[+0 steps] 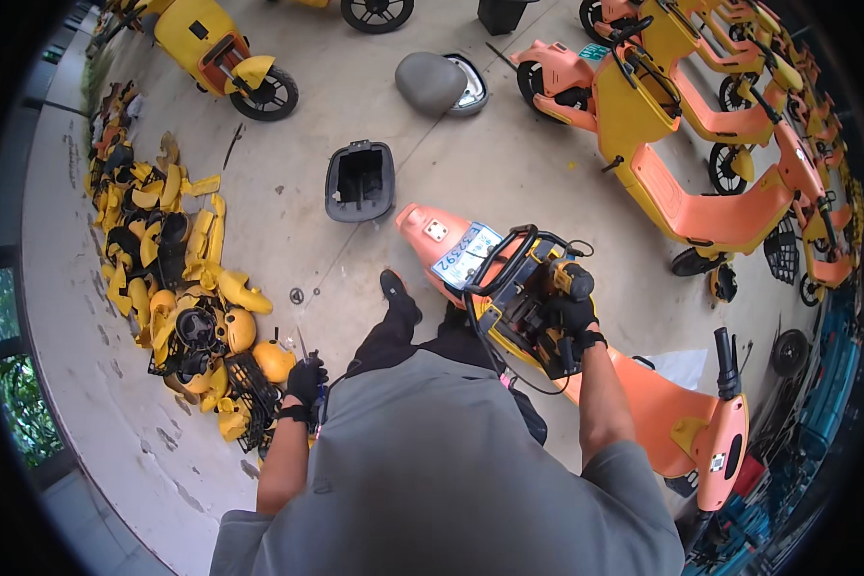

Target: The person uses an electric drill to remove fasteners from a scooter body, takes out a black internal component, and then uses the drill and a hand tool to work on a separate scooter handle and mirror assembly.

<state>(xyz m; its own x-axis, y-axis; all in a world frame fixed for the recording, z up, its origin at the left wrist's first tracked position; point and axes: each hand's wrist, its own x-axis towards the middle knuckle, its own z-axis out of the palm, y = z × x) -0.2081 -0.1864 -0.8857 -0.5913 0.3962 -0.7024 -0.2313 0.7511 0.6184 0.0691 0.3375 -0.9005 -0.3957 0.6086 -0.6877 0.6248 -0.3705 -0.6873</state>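
Note:
An orange and yellow electric scooter stands before me, its seat section open to a dark compartment framed by a black grab rail. My right hand, in a black glove, is closed round a yellow and black cordless drill above that compartment. The drill's tip cannot be made out. My left hand, also gloved in black, hangs low at my left side. Its fingers are wrapped round a thin pointed tool whose metal shaft sticks up; its exact kind is unclear.
A heap of yellow scooter panels lies along the left wall. On the floor ahead are a black bin-like box and a grey seat. Parked scooters line the right, and another scooter stands far left.

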